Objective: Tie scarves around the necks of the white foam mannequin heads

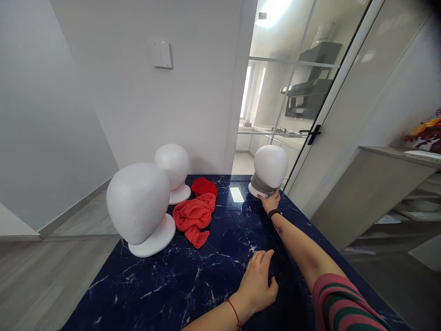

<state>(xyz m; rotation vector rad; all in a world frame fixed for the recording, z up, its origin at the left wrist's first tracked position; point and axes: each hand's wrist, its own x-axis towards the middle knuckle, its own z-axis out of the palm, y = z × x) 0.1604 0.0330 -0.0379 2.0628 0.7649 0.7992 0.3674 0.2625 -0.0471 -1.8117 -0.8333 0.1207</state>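
At the far right of the table stands a white foam mannequin head (271, 165) with a grey-green cloth (261, 185) wrapped around its neck. My right hand (271, 201) grips it low at the neck and base, against the cloth's lower edge; its fingertips are partly hidden. Nearer to me, my left hand (259, 280) hovers at or just over the tabletop, holding nothing, thumb apart from the bent fingers. To its upper left lie a crumpled coral-red cloth (195, 214) and, behind that, a darker red cloth (204, 186).
Two more white foam heads, a near one (139, 204) and a far one (172, 165), stand on the left of the dark blue marbled table (220, 276). A wall backs the table. Beyond its right side are a glass door (275, 92) and a shelf unit (389, 184).
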